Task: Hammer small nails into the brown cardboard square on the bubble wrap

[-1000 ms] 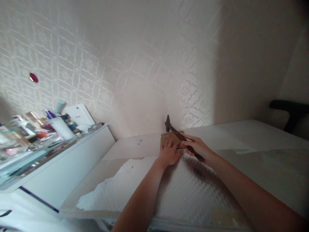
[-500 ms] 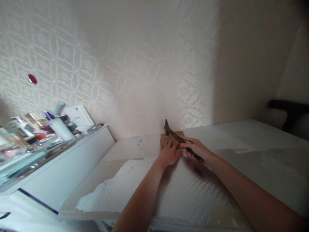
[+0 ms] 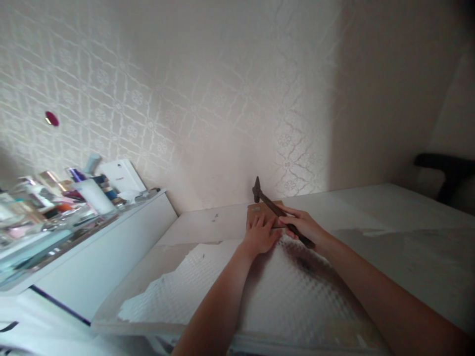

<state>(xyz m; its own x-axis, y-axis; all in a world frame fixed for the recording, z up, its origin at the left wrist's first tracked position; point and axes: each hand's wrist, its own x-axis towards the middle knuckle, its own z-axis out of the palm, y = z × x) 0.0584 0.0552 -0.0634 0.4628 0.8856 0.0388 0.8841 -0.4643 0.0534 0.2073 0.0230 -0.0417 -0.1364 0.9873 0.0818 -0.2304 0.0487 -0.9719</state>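
Note:
My right hand (image 3: 302, 223) is wrapped round the handle of a hammer (image 3: 276, 208). Its dark head points away from me, raised a little over a small brown board (image 3: 254, 212). My left hand (image 3: 261, 235) lies on the near part of this board with its fingers spread, pressing on it. A small pale mark or metal bit shows near the board's far left, too small to name. Under both forearms stretches a white quilted sheet (image 3: 178, 287) with a ragged left edge. Between the two hands is a thin dark line I cannot make out.
A white table (image 3: 356, 207) reaches to the patterned wall. On the left stands a white cabinet (image 3: 137, 247), its top crowded with bottles and a white box (image 3: 124, 175). A black chair part (image 3: 445, 163) shows at the far right.
The hammer's head is slightly higher and tilted more upward. My left hand stays on the board, and the view has shifted a little.

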